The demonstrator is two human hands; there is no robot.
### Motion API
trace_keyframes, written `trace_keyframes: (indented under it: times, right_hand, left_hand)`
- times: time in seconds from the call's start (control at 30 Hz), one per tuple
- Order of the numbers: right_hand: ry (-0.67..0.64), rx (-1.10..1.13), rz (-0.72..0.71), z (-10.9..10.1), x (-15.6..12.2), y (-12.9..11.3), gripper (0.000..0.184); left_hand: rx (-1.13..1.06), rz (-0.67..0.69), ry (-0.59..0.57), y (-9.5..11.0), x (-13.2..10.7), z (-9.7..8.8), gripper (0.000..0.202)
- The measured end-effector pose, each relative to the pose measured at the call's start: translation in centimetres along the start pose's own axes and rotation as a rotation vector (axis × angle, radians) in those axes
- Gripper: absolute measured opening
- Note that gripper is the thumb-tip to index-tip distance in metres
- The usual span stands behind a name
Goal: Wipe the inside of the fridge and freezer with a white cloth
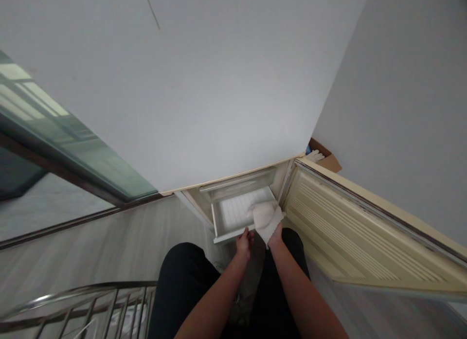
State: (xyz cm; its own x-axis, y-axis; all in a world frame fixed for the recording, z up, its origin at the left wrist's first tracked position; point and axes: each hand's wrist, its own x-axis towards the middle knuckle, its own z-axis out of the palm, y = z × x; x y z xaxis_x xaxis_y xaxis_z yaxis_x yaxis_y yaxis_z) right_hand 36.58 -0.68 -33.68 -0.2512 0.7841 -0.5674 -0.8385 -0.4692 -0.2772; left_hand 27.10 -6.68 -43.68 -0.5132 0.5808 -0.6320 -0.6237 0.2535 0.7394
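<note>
A white drawer [233, 211] with a ribbed floor is pulled out of the lower part of a fridge-like cabinet. My left hand [244, 242] is closed on the middle of the drawer's front edge. A white cloth [268, 221] drapes over my right hand [276, 236], whose fingers are mostly hidden beneath it. The cloth is above the drawer's right front corner; whether it touches the drawer I cannot tell. Above the drawer, a clear panel [239, 181] runs across the opening.
The cream ribbed door [343, 227] stands swung out to the right. Behind it, a cardboard box [330, 160] holds a white glove. A metal rack [91, 307] is at the lower left, and a glass sliding door [91, 154] lies along the left. My knees flank the drawer.
</note>
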Motion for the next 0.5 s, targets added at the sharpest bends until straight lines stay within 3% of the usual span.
trace_keyframes:
  times: [0.1,0.2,0.33,0.43,0.5]
  right_hand:
    - [0.026,-0.024,0.018,0.3,-0.1,0.3,0.044]
    - [0.016,-0.031,0.038,0.4,-0.1,0.3,0.046]
    - [-0.009,-0.080,0.033,0.4,0.1,1.0,0.048]
    - [0.000,-0.149,-0.007,0.3,0.7,2.5,0.041]
    - [-0.031,-0.261,-0.049,0.0,1.5,4.0,0.039]
  left_hand:
    - [0.148,0.012,-0.075,0.1,-0.2,-0.1,0.023]
    - [0.362,0.030,-0.237,0.8,-0.6,-0.9,0.030]
    - [0.674,0.221,-0.416,3.4,-0.7,-3.7,0.028]
    - [0.847,0.501,-0.329,6.4,0.7,-6.2,0.020]
    - [0.936,0.668,-0.208,8.0,2.0,-7.7,0.029]
